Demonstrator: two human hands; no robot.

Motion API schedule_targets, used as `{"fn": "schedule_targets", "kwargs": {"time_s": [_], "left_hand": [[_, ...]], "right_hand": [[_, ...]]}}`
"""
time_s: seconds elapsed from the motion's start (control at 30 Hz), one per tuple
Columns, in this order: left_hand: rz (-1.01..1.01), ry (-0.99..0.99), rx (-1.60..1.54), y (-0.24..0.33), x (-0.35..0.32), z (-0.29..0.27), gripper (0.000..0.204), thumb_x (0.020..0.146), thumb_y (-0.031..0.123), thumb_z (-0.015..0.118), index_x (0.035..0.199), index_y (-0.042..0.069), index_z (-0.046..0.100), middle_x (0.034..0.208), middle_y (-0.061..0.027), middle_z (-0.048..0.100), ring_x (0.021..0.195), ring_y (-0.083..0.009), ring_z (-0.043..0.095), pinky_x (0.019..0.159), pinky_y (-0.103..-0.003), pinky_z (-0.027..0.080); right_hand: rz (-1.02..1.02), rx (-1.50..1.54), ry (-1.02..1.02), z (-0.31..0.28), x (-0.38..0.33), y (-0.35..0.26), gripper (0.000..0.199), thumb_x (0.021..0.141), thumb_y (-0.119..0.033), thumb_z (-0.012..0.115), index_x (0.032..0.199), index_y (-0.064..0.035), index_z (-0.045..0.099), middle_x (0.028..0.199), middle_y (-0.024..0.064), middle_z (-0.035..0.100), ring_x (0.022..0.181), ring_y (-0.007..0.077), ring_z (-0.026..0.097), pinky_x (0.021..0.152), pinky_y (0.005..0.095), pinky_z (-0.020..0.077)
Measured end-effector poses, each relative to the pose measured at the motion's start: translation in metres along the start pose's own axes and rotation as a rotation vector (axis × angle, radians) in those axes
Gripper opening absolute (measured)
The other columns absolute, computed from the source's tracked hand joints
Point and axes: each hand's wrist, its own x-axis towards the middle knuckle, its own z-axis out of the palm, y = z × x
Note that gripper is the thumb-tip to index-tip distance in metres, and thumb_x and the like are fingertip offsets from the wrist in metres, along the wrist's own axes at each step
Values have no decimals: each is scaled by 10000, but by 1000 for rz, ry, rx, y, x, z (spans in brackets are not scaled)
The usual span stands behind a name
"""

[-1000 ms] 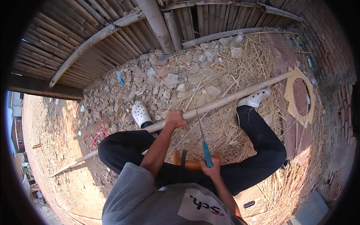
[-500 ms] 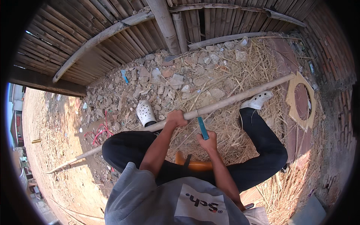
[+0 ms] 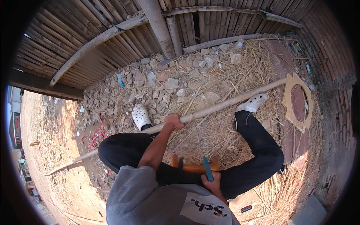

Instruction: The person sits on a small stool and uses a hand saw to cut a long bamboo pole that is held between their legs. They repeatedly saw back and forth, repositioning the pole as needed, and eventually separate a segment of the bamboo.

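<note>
Pale, smooth pole (image 3: 225,105), long and round, lies across straw (image 3: 232,135) and rubble (image 3: 165,82). Left hand (image 3: 173,122) is clamped around it near its middle; the shaft runs on well past the grip to either side, over both legs. Right hand (image 3: 212,183), close to the body, is closed on a tool with a blue handle (image 3: 207,169), thin blade pointing toward the pole. An orange stool (image 3: 193,167) sits just beside it. Open dirt lies beyond the left-hand end.
</note>
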Motion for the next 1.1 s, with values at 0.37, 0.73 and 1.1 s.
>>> {"fn": "schedule_targets", "kwargs": {"time_s": [0.37,0.73,1.1], "left_hand": [[45,21,-4,38,97,12,418,670,313,627,1021,103,715,1018,-154,700,960,-296,678,861,-394,535],[71,-37,-29,27,80,7,442,666,311,647,1029,65,705,1056,-185,686,996,-306,667,865,-396,531],[23,12,14,-23,92,-54,423,671,319,644,1012,79,716,1057,-168,688,981,-280,673,867,-398,534]], "right_hand": [[79,-13,-1,-35,63,51,261,697,-93,689,542,-29,489,491,-6,479,478,52,453,465,275,394],[92,2,23,-14,76,14,158,734,-108,670,658,7,592,532,64,538,511,102,532,526,310,451],[82,48,1,18,83,5,232,741,-124,673,594,-11,534,508,11,477,503,72,468,483,308,407]]}}
